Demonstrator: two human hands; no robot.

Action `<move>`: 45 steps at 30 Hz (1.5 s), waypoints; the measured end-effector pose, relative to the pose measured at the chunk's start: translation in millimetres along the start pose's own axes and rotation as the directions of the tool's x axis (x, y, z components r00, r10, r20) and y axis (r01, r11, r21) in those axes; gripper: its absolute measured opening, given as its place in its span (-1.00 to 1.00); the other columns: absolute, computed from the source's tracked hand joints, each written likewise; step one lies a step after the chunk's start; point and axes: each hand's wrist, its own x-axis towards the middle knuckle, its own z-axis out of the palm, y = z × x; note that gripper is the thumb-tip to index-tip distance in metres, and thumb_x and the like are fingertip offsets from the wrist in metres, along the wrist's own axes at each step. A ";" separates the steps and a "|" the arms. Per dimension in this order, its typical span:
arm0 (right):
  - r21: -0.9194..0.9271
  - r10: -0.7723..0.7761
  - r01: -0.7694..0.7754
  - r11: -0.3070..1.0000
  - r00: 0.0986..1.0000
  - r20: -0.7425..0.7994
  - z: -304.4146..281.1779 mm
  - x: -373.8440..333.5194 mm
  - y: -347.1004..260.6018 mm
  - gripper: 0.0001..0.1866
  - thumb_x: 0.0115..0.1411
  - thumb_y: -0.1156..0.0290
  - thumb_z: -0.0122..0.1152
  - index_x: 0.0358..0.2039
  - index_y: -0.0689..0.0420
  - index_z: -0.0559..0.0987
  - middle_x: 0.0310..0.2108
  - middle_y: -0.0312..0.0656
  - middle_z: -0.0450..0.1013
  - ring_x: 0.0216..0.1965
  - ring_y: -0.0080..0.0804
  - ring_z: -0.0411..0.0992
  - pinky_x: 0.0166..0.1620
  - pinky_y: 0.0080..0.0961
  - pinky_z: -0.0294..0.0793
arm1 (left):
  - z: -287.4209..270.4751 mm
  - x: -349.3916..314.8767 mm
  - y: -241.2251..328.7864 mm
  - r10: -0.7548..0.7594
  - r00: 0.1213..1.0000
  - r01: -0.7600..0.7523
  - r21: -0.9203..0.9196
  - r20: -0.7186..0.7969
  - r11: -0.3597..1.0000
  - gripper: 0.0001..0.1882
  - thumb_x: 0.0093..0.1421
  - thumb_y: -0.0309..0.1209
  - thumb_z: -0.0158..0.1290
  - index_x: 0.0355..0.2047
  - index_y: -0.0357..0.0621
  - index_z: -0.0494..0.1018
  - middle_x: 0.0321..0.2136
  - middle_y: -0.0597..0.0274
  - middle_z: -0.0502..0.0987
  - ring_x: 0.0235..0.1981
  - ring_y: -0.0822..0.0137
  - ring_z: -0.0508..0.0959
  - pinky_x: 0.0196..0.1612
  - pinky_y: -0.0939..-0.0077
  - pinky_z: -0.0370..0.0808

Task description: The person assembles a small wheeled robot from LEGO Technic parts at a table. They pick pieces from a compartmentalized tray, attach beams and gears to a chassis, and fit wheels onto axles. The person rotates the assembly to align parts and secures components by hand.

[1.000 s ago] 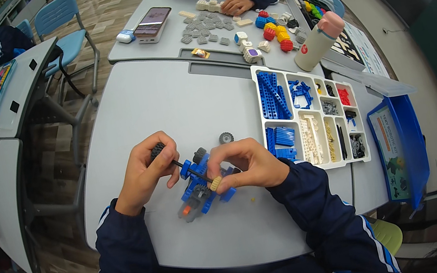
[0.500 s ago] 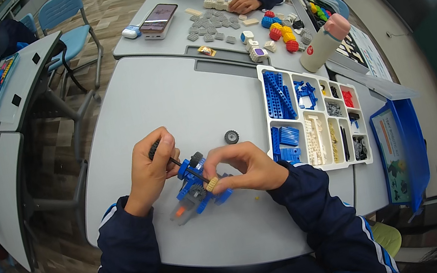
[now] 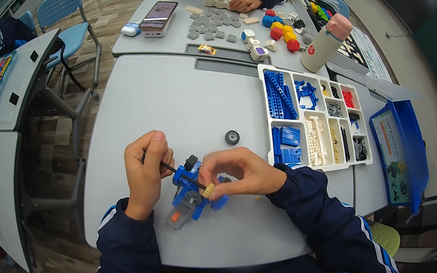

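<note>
Left hand (image 3: 145, 175) has its grip pinched on a thin black plastic axle rod (image 3: 173, 171), slanting down-right into a small blue brick-built model w/ grey gears (image 3: 194, 195); right hand (image 3: 239, 170) has its grip pinched on the model's right side, fingertips at a tan gear (image 3: 208, 190); model sits on the grey tabletop (image 3: 178, 102) just in front of the person, between both hands. A small black rubber wheel (image 3: 232, 137) lies near, above the right hand; a white compartment tray of blue, tan & black parts (image 3: 316, 114) is to the right, apart from the hands; a pink-capped beige bottle (image 3: 325, 43) stands beyond it.
</note>
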 end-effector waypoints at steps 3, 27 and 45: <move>-0.023 -0.024 0.024 0.999 1.000 0.009 -1.6 0.0 1.0 -0.83 0.20 0.51 0.28 -0.20 0.19 0.53 -0.27 -0.31 0.47 -0.19 -0.58 0.40 -0.03 -0.56 0.37 | -1.8 0.3 -1.5 0.034 0.999 -0.034 -0.031 0.003 0.999 -0.56 0.38 -0.27 -0.10 -0.65 -0.01 0.08 -0.74 0.52 0.03 -0.72 0.65 0.01 -0.67 0.63 -0.05; -0.030 0.051 -0.050 0.998 0.999 0.015 -2.1 -9.0 -1.6 -0.83 0.23 0.54 0.25 -0.16 0.22 0.51 -0.20 -0.21 0.45 -0.10 -0.43 0.42 0.04 -0.46 0.38 | -0.4 3.1 2.6 0.220 0.966 -0.215 0.056 -0.132 0.975 -0.54 0.42 -0.33 -0.17 -0.67 -0.04 0.08 -0.74 0.47 0.05 -0.70 0.59 0.02 -0.62 0.56 0.00; -0.860 -0.063 -0.125 0.495 0.982 -0.179 -34.7 -16.3 1.1 -0.83 0.10 0.54 0.29 -0.27 0.17 0.53 -0.28 -0.19 0.47 -0.14 -0.25 0.40 -0.04 -0.39 0.40 | -17.9 9.3 -0.5 0.141 0.988 -0.140 0.018 -0.060 0.990 -0.55 0.44 -0.20 -0.18 -0.62 0.00 0.06 -0.72 0.49 0.01 -0.68 0.59 -0.01 -0.61 0.59 -0.01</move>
